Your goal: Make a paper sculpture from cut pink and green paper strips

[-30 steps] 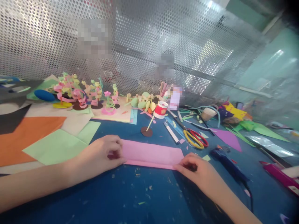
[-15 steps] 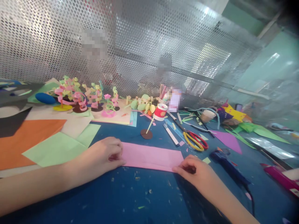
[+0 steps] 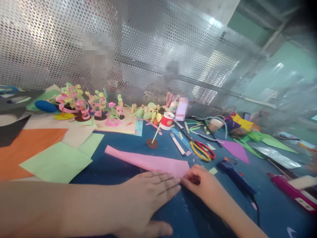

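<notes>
A long strip of pink paper point(image 3: 151, 160) lies folded on the blue table point(image 3: 158, 228), its left end slightly raised. My left hand point(image 3: 148, 195) is laid flat over the strip's near edge, fingers stretched to the right and thumb apart. At the right end, my right hand point(image 3: 198, 180) pinches the near corner of the paper between thumb and fingertips. Beyond the strip, a thin stick stands on a brown paper disc point(image 3: 152, 143), beside a red and white roll point(image 3: 167, 121).
Scissors point(image 3: 201, 150) with red and yellow handles and a white cutter point(image 3: 177, 144) lie beyond the paper. A blue corded glue gun point(image 3: 236, 175) is to the right. Green sheets point(image 3: 56, 162) spread at left; curled paper models point(image 3: 81, 105) stand behind. A pink power strip point(image 3: 292, 191) lies far right.
My left hand has let go of the strip's left end and moved right, now flat on its near edge. That left end has lifted and turned away. My right hand keeps its pinch.
</notes>
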Tool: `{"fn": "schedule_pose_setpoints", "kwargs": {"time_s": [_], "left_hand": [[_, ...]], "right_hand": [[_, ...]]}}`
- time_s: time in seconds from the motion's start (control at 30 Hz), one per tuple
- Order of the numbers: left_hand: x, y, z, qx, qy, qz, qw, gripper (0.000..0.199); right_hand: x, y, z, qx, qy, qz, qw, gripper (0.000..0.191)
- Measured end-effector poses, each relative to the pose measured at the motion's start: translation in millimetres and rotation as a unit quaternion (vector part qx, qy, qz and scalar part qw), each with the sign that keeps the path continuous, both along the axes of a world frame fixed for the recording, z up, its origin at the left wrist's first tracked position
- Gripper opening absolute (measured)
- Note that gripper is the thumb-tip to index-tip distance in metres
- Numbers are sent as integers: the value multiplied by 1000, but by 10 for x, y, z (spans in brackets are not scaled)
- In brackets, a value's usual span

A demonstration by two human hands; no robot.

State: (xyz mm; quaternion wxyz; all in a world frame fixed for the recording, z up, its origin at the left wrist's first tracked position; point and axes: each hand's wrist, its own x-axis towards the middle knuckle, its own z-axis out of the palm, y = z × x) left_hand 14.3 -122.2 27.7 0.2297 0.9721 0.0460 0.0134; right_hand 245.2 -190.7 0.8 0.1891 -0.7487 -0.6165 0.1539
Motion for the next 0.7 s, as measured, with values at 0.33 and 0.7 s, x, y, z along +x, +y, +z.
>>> {"fn": "schedule_pose_setpoints", "kwargs": {"time_s": [0.33, 0.7], "left_hand": [[-1, -70, 42, -9, 40, 26, 999, 62], [-39, -44, -132, -42, 6, 36, 998, 69]], "right_hand": [[-21, -9, -3, 21, 2, -11, 1000, 30], [-7, -33, -18, 42, -10, -4, 999, 30]]}}
